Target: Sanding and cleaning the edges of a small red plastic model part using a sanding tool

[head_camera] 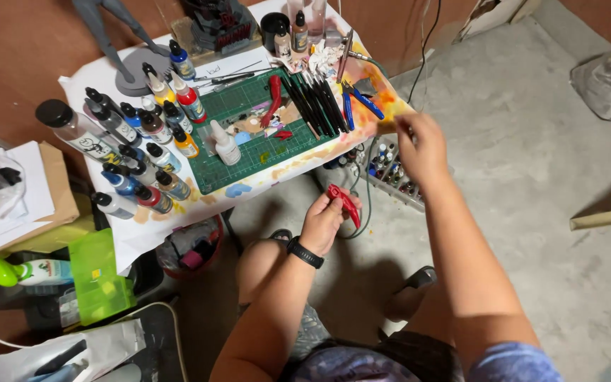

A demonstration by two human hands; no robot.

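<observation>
My left hand, with a black wristband, holds a small red curved model part above my knee, below the table's edge. My right hand reaches out to the right corner of the small table, fingers pinched at the paint-stained paper there; whether it grips anything is blurred. On the green cutting mat lie another red part, a row of black brushes and a white dropper bottle. Blue-handled pliers lie next to the brushes.
Several paint bottles crowd the table's left side. A grey figure on a round base stands at the back. A rack of small bottles sits on the floor under my right hand. A green plastic box and a bag lie at left.
</observation>
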